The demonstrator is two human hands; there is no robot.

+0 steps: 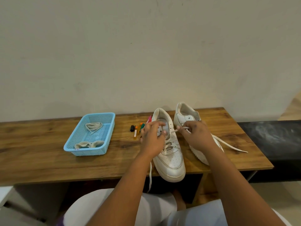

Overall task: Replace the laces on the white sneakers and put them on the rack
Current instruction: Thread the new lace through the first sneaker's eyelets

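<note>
The right hand (197,136) pinches a flat white lace (182,129) at the near white leather sneaker's (171,157) eyelets; the left hand (152,137), at nine o'clock, seemingly grips its collar.

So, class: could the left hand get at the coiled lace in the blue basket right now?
Probably yes: the basket is open-topped, the coiled lace lies uncovered, and bare tabletop separates it from the left hand.

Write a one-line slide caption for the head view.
Both hands thread a lace through a white sneaker.
</note>
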